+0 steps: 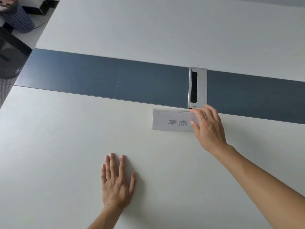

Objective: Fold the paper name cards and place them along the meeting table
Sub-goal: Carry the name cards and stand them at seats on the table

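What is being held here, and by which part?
The right hand pinches the name card at its right end; the left hand lies flat, holding nothing.

The folded white paper name card stood on the wide white meeting table, its right end under the fingers of the right hand. The left hand lay flat on the table, nearer the person and to the left of the card, well apart from it. Just beyond the right hand sat the rectangular silver metal cable box, set into the long grey-blue centre strip. Far left beyond the table's edge stood the perforated blue waste basket.
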Tool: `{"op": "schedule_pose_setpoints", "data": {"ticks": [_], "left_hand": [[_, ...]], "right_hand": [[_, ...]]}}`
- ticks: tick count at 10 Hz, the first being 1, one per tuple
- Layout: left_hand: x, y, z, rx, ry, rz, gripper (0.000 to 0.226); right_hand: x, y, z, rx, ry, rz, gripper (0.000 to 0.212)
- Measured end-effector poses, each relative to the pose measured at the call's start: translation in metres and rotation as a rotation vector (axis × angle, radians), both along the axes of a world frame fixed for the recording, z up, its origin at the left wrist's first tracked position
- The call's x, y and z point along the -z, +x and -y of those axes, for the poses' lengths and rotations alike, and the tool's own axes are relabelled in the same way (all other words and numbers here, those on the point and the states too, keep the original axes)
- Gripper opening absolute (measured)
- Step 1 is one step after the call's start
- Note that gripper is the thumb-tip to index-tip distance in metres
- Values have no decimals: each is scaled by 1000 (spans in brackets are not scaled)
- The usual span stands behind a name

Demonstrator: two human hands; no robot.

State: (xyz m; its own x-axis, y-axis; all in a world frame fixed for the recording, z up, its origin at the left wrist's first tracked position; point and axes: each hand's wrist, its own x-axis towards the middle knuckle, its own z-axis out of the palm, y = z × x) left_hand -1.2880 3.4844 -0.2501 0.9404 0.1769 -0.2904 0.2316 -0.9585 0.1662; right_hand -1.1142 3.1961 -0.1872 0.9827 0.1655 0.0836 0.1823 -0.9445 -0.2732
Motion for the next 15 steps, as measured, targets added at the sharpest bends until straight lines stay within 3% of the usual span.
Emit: {"op": "schedule_pose_setpoints", "data": {"ticks": [3, 5, 6, 7, 8, 9, 10, 11, 13, 15], "left_hand": [[2, -1, 0, 1, 2, 23, 78], [6, -2, 0, 7, 7, 52, 78], [9, -3, 0, 15, 12, 72, 74], [11, -4, -1, 15, 4, 91, 73], [10, -4, 0, 16, -8, 86, 74], [6, -7, 0, 23, -39, 61, 74], [-4, -5, -9, 50, -88, 29, 67], [-35, -8, -11, 113, -145, -92, 52], [-112, -68, 8, 158, -628, -472, 26], [-191, -147, 61, 203, -907, -533, 17]], "right_hand": [[0, 11, -3, 32, -32, 6, 36], [-8, 4, -3, 103, -65, -69, 55], [-23, -19, 1, 152, 17, 21, 54], [-31, -64, 10, 212, 193, -39, 37], [-31, -126, 16, 377, 439, -329, 22], [-35, -200, 22, 508, 542, -543, 12], [-51, -274, 27, 627, 648, -672, 9], [-75, -336, 36, 744, 720, -653, 9], [-125, -442, 44, 995, 967, -461, 8], [-147, -543, 48, 1186, 1161, -305, 13]]}}
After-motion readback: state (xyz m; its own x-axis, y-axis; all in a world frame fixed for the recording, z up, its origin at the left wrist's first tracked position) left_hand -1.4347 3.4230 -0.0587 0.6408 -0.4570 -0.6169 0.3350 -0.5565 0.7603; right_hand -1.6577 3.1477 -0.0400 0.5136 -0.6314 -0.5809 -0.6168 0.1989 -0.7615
